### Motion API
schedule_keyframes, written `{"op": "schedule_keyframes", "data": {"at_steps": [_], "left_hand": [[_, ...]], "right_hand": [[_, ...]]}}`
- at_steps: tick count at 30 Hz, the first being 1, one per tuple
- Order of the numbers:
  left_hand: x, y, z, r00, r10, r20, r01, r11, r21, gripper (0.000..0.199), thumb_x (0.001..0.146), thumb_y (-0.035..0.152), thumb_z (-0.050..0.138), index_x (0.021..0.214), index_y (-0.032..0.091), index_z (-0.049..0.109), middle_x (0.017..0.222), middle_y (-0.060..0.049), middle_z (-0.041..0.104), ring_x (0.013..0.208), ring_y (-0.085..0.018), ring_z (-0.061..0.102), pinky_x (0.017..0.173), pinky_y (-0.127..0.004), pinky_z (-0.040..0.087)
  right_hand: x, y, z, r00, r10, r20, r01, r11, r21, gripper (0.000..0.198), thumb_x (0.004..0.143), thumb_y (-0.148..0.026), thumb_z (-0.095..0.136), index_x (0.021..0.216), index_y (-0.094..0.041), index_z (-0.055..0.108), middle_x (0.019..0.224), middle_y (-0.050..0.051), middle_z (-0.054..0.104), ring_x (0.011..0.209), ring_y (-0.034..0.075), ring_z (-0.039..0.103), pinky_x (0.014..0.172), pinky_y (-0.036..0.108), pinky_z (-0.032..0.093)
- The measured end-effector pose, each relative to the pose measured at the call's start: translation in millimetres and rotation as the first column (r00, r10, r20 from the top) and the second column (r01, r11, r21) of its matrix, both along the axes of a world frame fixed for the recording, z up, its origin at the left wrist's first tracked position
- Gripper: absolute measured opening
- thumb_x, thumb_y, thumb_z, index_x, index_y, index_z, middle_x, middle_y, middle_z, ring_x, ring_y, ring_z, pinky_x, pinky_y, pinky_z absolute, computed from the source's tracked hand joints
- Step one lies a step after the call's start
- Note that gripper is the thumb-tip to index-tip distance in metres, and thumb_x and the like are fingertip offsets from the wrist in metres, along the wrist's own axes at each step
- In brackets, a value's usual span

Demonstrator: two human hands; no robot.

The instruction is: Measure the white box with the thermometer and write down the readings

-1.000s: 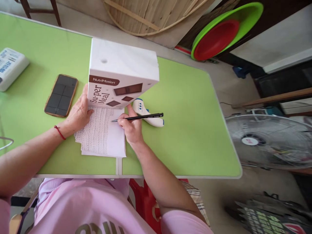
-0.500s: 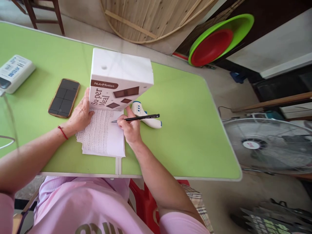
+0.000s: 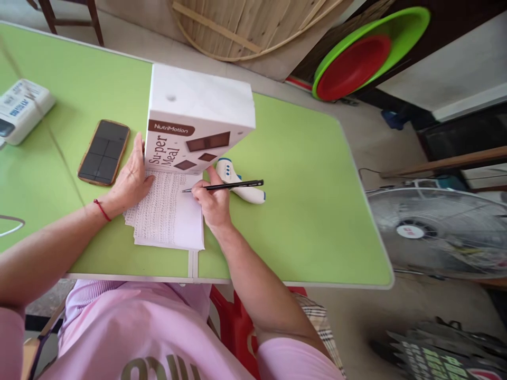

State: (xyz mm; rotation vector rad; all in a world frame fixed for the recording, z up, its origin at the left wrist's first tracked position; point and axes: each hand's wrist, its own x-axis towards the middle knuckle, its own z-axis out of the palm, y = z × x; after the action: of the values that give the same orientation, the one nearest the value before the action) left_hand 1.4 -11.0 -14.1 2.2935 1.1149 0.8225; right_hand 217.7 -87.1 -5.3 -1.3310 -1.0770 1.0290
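A white box printed "NutriMotion Super Meal" stands upright on the far part of a sheet of paper, which carries dense rows of handwriting and a blank strip on its right. My left hand rests with fingers stretched along the box's left edge, thumb on the paper. In my right hand a black pen is pinched, its tip over the paper at the right end of the writing. Beside that hand lies a white and blue infrared thermometer, partly behind the pen.
The green table carries a phone left of my left hand and a white power bank farther left. Past the right edge stands a fan. Green and red basins lean at the back.
The view has shifted a little, so the table and its things sit slightly higher. Both hands keep their places by the box, and the pen stays in my right hand.
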Motion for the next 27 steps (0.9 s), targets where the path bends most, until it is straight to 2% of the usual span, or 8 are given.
{"op": "schedule_keyframes", "data": {"at_steps": [3, 5, 6, 9, 11, 13, 21, 27], "left_hand": [[5, -17, 18.4, 0.988, 0.148, 0.038, -0.152, 0.973, 0.175, 0.076, 0.092, 0.027, 0.058, 0.152, 0.019, 0.012, 0.159, -0.024, 0.029, 0.154, -0.040, 0.026, 0.120, -0.063, 0.041], [8, -29, 31.7, 0.967, 0.210, 0.144, -0.247, 0.906, 0.344, 0.057, 0.095, 0.023, 0.056, 0.142, 0.023, 0.025, 0.141, -0.019, 0.043, 0.139, -0.034, 0.045, 0.106, -0.055, 0.053], [9, -34, 36.8, 0.965, 0.164, 0.207, -0.241, 0.863, 0.443, 0.047, 0.096, 0.022, 0.056, 0.136, 0.024, 0.031, 0.131, -0.017, 0.048, 0.129, -0.031, 0.052, 0.099, -0.051, 0.057], [12, -42, 42.1, 0.982, -0.176, 0.063, 0.100, 0.781, 0.616, 0.021, 0.102, 0.018, 0.051, 0.121, 0.024, 0.045, 0.107, -0.007, 0.063, 0.098, -0.020, 0.066, 0.082, -0.035, 0.060], [14, -44, 38.9, 0.927, -0.328, -0.180, 0.371, 0.746, 0.553, 0.011, 0.107, 0.020, 0.046, 0.114, 0.022, 0.054, 0.100, -0.004, 0.069, 0.082, -0.015, 0.069, 0.071, -0.029, 0.058], [15, -46, 34.2, 0.870, -0.344, -0.353, 0.479, 0.758, 0.442, 0.017, 0.109, 0.026, 0.047, 0.113, 0.018, 0.062, 0.105, -0.005, 0.074, 0.075, -0.015, 0.071, 0.065, -0.029, 0.056], [20, -51, 34.5, 0.747, -0.304, -0.592, 0.522, 0.819, 0.239, 0.053, 0.088, 0.049, 0.082, 0.122, 0.012, 0.068, 0.142, -0.017, 0.066, 0.075, -0.022, 0.075, 0.052, -0.031, 0.048], [26, -56, 39.5, 0.708, -0.260, -0.657, 0.466, 0.871, 0.157, 0.054, 0.087, 0.052, 0.082, 0.119, 0.011, 0.068, 0.144, -0.023, 0.062, 0.071, -0.022, 0.075, 0.052, -0.030, 0.046]], "right_hand": [[-1, 0, 1, 0.999, -0.044, -0.025, 0.043, 0.999, -0.019, 0.064, 0.066, -0.030, 0.060, 0.130, -0.022, 0.058, 0.055, -0.012, 0.050, 0.050, 0.010, 0.034, 0.051, 0.027, 0.029], [-2, 0, 0, 0.993, -0.097, -0.060, 0.096, 0.995, -0.024, 0.054, 0.065, -0.029, 0.060, 0.119, -0.024, 0.058, 0.057, -0.012, 0.050, 0.050, 0.009, 0.034, 0.050, 0.026, 0.028], [-2, 0, -1, 0.988, -0.132, -0.077, 0.131, 0.991, -0.019, 0.047, 0.065, -0.029, 0.059, 0.112, -0.024, 0.057, 0.057, -0.012, 0.050, 0.050, 0.009, 0.034, 0.049, 0.025, 0.027], [-2, 0, -5, 0.974, -0.213, -0.077, 0.216, 0.976, 0.029, 0.025, 0.068, -0.030, 0.059, 0.091, -0.026, 0.050, 0.057, -0.011, 0.046, 0.049, 0.008, 0.034, 0.049, 0.024, 0.028], [-2, 0, -6, 0.975, -0.220, -0.019, 0.221, 0.973, 0.073, 0.018, 0.070, -0.033, 0.060, 0.082, -0.025, 0.049, 0.057, -0.010, 0.044, 0.050, 0.008, 0.035, 0.051, 0.024, 0.031], [-2, -1, -6, 0.976, -0.210, 0.056, 0.204, 0.974, 0.098, 0.015, 0.071, -0.034, 0.061, 0.077, -0.025, 0.051, 0.059, -0.008, 0.046, 0.052, 0.009, 0.037, 0.052, 0.025, 0.035], [-2, -4, -3, 0.953, -0.235, 0.189, 0.203, 0.964, 0.173, 0.012, 0.071, -0.034, 0.061, 0.077, -0.025, 0.056, 0.065, -0.004, 0.057, 0.057, 0.012, 0.046, 0.055, 0.027, 0.041], [-2, -3, -1, 0.915, -0.164, 0.368, 0.091, 0.974, 0.207, 0.015, 0.079, -0.035, 0.062, 0.071, -0.026, 0.053, 0.064, -0.003, 0.058, 0.061, 0.015, 0.051, 0.061, 0.031, 0.048]]}}
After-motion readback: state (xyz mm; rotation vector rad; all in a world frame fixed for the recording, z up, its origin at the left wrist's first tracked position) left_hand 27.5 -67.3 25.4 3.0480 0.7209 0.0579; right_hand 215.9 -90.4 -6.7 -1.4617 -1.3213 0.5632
